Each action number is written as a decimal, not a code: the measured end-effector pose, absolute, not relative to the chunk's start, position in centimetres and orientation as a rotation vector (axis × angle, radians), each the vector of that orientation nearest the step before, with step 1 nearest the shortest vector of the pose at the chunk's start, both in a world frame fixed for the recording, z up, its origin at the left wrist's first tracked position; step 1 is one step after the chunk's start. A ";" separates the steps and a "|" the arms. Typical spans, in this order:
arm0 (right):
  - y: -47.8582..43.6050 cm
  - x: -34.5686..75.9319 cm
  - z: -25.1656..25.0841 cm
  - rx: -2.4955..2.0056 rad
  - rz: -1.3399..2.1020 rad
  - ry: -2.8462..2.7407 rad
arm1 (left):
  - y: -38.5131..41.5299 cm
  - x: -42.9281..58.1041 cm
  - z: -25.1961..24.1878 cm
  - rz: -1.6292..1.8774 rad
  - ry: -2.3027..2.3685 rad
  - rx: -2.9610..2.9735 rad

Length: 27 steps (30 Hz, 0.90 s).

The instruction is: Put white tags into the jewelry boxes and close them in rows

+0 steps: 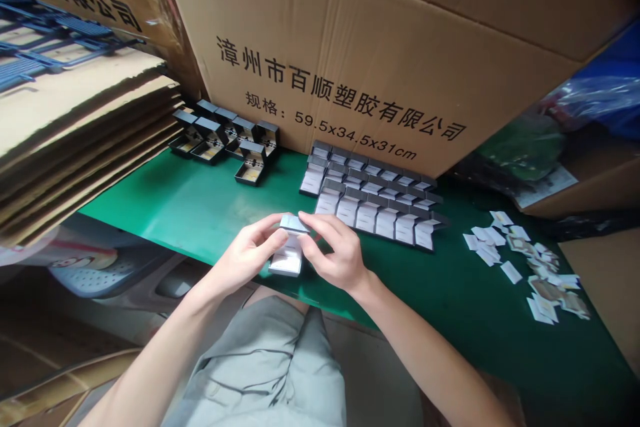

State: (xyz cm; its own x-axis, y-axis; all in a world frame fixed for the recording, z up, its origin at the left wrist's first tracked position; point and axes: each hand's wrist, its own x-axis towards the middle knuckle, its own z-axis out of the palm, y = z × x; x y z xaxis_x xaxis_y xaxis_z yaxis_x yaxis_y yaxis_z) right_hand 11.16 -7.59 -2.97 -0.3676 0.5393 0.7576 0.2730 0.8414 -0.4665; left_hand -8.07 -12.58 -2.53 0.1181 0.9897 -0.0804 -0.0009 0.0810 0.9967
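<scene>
A small dark hinged box (pixel 286 263) with a white lining stands at the table's front edge, its lid raised. My left hand (pixel 255 247) grips the lid's left side between thumb and fingers. From the other side my right hand (pixel 337 250) pinches the lid's right edge. Beyond my right hand, rows of similar open boxes (pixel 367 213) with white linings stand close together. Farther left is a group of open black boxes (pixel 250 170) without white linings, some showing a yellowish bottom.
Small white pads (pixel 511 272) and brownish pieces lie scattered on the green table (pixel 200 207) at right. A big cardboard carton (pixel 320 33) walls off the back. Stacked cardboard sheets (pixel 100 127) rise at left, with blue racks (pixel 55 40) on top.
</scene>
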 end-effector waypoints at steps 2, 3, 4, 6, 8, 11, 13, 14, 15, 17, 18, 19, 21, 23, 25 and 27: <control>-7.6 11.2 -2.9 -0.601 0.304 -1.987 | -12.5 -8.2 -2.8 1.063 1.119 1.213; -7.6 11.2 -2.9 -0.598 0.294 -1.991 | -12.5 -8.3 -2.9 1.062 1.104 1.220; -7.6 11.2 -2.9 -0.594 0.287 -1.993 | -12.5 -8.3 -3.0 1.061 1.093 1.225; -7.6 11.2 -2.9 -0.587 0.282 -1.997 | -12.5 -8.2 -2.9 1.061 1.076 1.230; -7.5 11.2 -3.0 -0.581 0.277 -1.995 | -12.5 -8.1 -2.7 1.064 1.064 1.231; -7.4 11.1 -3.1 -0.557 0.262 -1.983 | -12.5 -7.9 -2.3 1.063 1.064 1.220; -7.4 11.1 -3.2 -0.549 0.256 -1.976 | -12.5 -7.7 -2.2 1.058 1.071 1.206; -7.3 11.0 -3.3 -0.553 0.256 -1.973 | -12.5 -7.7 -2.1 1.055 1.074 1.201; -7.3 11.0 -3.3 -0.559 0.257 -1.972 | -12.5 -7.7 -2.1 1.052 1.076 1.198; -7.4 11.0 -3.4 -0.576 0.258 -1.974 | -12.6 -7.7 -2.1 1.048 1.081 1.194; -7.4 11.0 -3.4 -0.579 0.257 -1.974 | -12.6 -7.7 -2.1 1.046 1.084 1.192; -7.4 11.0 -3.3 -0.580 0.258 -1.972 | -12.6 -7.7 -2.2 1.044 1.088 1.190; -7.5 11.0 -3.3 -0.576 0.264 -1.966 | -12.6 -7.7 -2.2 1.038 1.096 1.191; -7.5 11.0 -3.2 -0.566 0.274 -1.955 | -12.6 -7.7 -2.2 1.033 1.103 1.194; -7.5 10.9 -3.2 -0.563 0.281 -1.947 | -12.6 -7.7 -2.3 1.028 1.112 1.196; -7.5 10.9 -3.2 -0.572 0.286 -1.949 | -12.6 -7.6 -2.3 1.023 1.124 1.198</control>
